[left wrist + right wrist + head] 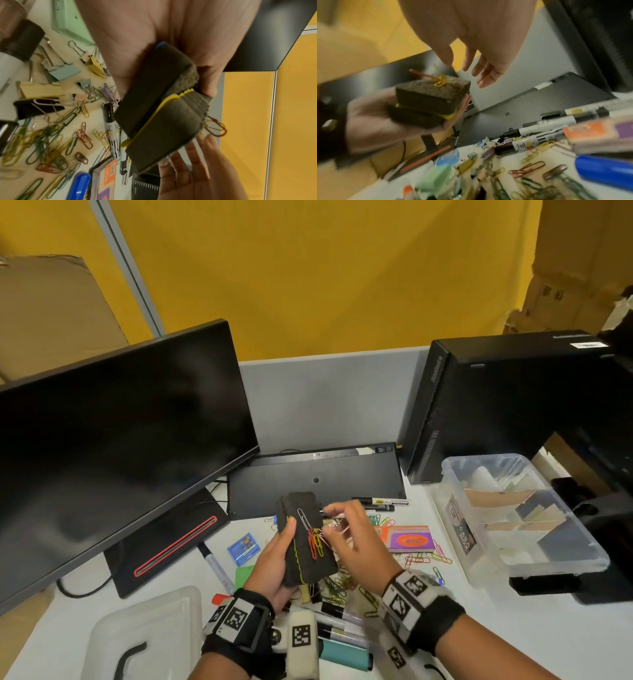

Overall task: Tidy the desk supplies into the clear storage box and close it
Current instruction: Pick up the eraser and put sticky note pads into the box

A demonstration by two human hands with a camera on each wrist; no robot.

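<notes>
My left hand (285,537) grips a dark felt eraser (306,546) upright over the desk, thumb on its front. Several coloured paper clips (315,539) cling to the eraser's face. My right hand (330,522) hovers at those clips with straight fingers, and I see nothing in it. In the left wrist view the eraser (163,108) fills the palm and clips (216,127) stick out past it. The right wrist view shows the eraser (428,97) with clips (439,81) on top and my right fingers (486,75) spread above. The clear storage box (455,467) stands open at the right.
The box's lid (147,628) lies at the front left. Loose paper clips (421,558), binder clips (63,73), markers (380,503), a staples box (407,539) and a green pad (245,575) litter the desk. A monitor (120,446), keyboard (315,481) and PC tower (496,405) line the back.
</notes>
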